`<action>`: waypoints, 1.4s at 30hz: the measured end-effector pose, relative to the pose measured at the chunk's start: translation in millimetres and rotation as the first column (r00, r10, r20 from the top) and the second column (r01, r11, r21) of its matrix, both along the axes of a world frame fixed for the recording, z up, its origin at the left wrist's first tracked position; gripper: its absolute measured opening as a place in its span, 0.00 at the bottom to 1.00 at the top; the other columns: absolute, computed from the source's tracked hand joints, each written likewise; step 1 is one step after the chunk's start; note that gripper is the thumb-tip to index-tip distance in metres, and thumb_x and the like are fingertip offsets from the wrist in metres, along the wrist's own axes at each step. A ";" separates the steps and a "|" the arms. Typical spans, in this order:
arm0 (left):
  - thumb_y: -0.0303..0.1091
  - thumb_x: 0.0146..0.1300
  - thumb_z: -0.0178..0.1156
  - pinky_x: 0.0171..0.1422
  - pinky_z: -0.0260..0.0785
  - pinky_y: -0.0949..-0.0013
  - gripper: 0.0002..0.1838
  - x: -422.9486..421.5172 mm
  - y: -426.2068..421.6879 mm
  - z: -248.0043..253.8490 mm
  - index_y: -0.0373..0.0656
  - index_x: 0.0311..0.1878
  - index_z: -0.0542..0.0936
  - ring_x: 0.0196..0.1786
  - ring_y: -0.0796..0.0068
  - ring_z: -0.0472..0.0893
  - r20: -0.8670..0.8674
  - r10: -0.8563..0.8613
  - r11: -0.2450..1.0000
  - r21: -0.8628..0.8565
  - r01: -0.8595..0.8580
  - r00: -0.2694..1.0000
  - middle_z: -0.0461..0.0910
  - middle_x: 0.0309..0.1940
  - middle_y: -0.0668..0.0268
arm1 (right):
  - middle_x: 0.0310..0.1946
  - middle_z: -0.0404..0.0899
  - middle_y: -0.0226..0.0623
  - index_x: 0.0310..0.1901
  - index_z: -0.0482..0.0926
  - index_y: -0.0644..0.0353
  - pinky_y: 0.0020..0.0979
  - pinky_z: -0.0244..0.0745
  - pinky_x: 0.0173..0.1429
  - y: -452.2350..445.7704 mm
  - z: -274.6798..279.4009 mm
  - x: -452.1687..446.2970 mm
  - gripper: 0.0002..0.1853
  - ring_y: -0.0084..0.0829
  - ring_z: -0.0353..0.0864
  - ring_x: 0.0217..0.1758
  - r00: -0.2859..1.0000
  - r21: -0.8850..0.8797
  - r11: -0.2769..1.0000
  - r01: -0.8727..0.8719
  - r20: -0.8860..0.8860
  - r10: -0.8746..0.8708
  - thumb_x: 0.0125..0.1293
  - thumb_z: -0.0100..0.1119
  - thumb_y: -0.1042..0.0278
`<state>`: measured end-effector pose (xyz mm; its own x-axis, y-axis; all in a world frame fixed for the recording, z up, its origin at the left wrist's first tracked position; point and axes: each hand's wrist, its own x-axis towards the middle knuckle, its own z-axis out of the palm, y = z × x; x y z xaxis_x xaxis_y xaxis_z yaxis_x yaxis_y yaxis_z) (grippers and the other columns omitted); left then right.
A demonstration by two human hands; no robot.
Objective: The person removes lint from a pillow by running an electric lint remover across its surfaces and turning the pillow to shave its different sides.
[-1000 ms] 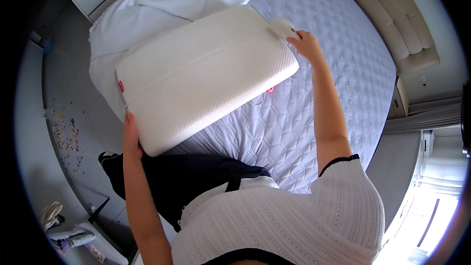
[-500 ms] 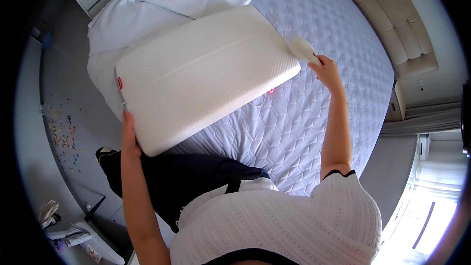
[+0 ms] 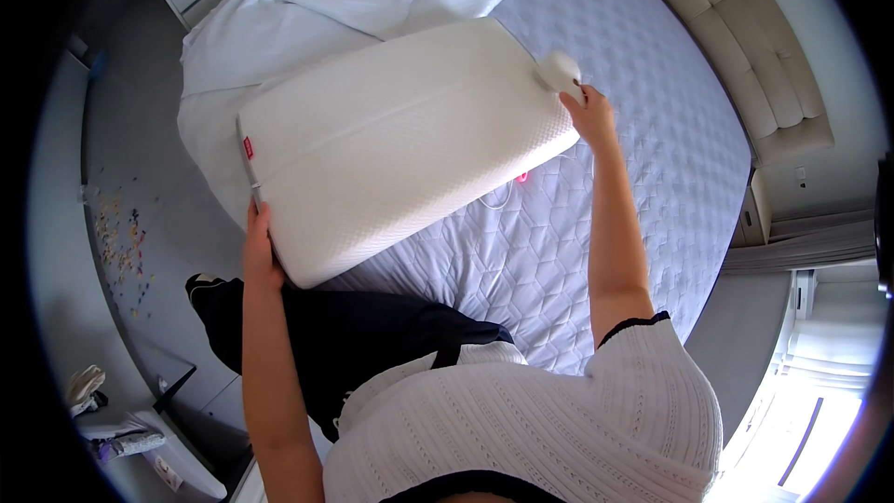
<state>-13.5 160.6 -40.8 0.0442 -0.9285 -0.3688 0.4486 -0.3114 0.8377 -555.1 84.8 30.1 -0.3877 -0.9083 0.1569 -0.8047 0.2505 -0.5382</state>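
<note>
A white memory-foam pillow [image 3: 400,144] in a textured cover lies across the bed, with a zip and a small red label [image 3: 248,147] along its left end. At that end my left hand [image 3: 264,247] grips the pillow's edge, its fingertips by the zip and some fingers hidden. My right hand [image 3: 592,116] is closed around the handle of a white round-headed handheld tool [image 3: 559,70]. The tool's head is over the pillow's far right corner; whether it touches the cover I cannot tell, nor its exact kind.
Beneath the pillow is a grey quilted mattress [image 3: 652,130]. A rumpled white sheet [image 3: 326,9] covers the far side. A white cord [image 3: 498,200] and a small pink item [image 3: 522,177] lie by the pillow. Small colourful pieces [image 3: 121,247] are scattered on the floor at left.
My right hand has moved left with the white tool, from beside the pillow's right end to over its corner. My left hand stays at the left end.
</note>
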 end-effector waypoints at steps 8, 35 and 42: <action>0.45 0.73 0.55 0.70 0.67 0.59 0.36 -1.2 -3.3 -4.9 0.41 0.78 0.56 0.68 0.62 0.72 0.020 0.027 1.000 0.002 -0.027 0.999 0.70 0.67 0.57 | 0.46 0.83 0.54 0.56 0.79 0.60 0.45 0.78 0.51 16.3 7.1 115.0 0.23 0.52 0.84 0.48 0.949 -0.054 0.947 -0.316 -0.024 0.315 0.63 0.68 0.58; 0.44 0.72 0.56 0.71 0.65 0.58 0.38 -3.5 3.6 8.1 0.42 0.79 0.54 0.70 0.59 0.70 0.038 0.009 1.000 0.017 -0.010 0.999 0.69 0.69 0.54 | 0.49 0.84 0.47 0.58 0.72 0.55 0.48 0.78 0.52 -1.9 7.2 32.6 0.25 0.52 0.84 0.52 0.984 -0.011 1.000 0.019 -0.176 -0.020 0.63 0.66 0.56; 0.44 0.71 0.57 0.72 0.65 0.57 0.39 -4.3 4.0 8.8 0.43 0.79 0.53 0.70 0.58 0.70 0.033 0.008 1.000 0.027 -0.008 0.999 0.68 0.70 0.54 | 0.49 0.84 0.45 0.56 0.72 0.52 0.47 0.79 0.51 0.4 4.7 56.2 0.22 0.51 0.84 0.51 0.987 -0.001 0.997 -0.080 -0.143 0.079 0.62 0.66 0.57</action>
